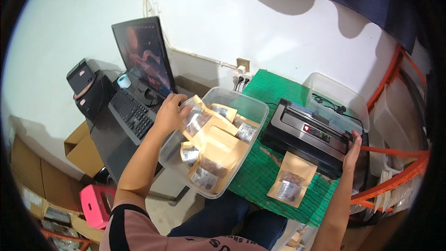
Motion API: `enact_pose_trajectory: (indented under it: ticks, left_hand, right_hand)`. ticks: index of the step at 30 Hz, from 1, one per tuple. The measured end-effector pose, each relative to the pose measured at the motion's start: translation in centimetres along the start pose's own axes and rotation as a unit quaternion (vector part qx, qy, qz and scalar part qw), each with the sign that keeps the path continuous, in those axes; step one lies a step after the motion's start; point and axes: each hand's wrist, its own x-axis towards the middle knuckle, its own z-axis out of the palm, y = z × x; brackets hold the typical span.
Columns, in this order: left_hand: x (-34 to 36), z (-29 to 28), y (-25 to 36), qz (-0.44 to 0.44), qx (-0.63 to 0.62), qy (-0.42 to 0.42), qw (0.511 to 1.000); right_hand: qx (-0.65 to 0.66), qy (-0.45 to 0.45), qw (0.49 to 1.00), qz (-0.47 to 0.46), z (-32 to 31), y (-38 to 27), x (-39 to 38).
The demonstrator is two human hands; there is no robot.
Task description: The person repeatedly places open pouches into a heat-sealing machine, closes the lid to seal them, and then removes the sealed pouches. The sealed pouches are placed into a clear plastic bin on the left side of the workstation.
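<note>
My left hand (173, 112) is closed on the upper end of a kraft pouch (195, 120) with a clear window, at the left side of a clear plastic tub (263, 125). Several more kraft pouches, such as a windowed pouch (209, 173), lie heaped in that tub. On the right stands a black and silver vacuum sealer (297, 128) with lit indicators. My right hand (352, 154) grips its right end, fingers up along the edge. A filled pouch (291, 181) lies flat in front of the sealer, its upper edge against the machine's front.
A green ribbed mat (251, 169) covers the table under the sealer. Behind it sits a clear bin (325, 83) with a black cable. Left are a monitor (143, 56), a keyboard (132, 114) and a pink stool (95, 207). An orange rack (395, 181) stands close on the right.
</note>
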Motion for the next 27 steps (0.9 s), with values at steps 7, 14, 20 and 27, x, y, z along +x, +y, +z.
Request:
enact_pose_trajectory:
  ticks: [7,14,20,27]
  left_hand:
    - [3.2,4.9,-0.3,0.451,0.101,-0.066,0.884]
    - [7.6,6.9,0.7,0.260,0.165,-0.383,0.871]
    - [4.4,4.3,0.4,0.305,0.106,-0.252,0.912]
    - [0.6,-3.3,0.3,0.288,-0.063,0.206,0.933]
  right_hand:
    - [0.027,0.009,0.999,0.015,-0.4,1.1,0.2]
    - [0.020,0.009,1.000,0.018,-0.2,0.7,-0.1]
    - [-0.012,0.023,1.000,0.008,0.3,0.2,0.0]
    - [-0.032,0.032,0.999,-0.017,0.6,-0.3,-0.4]
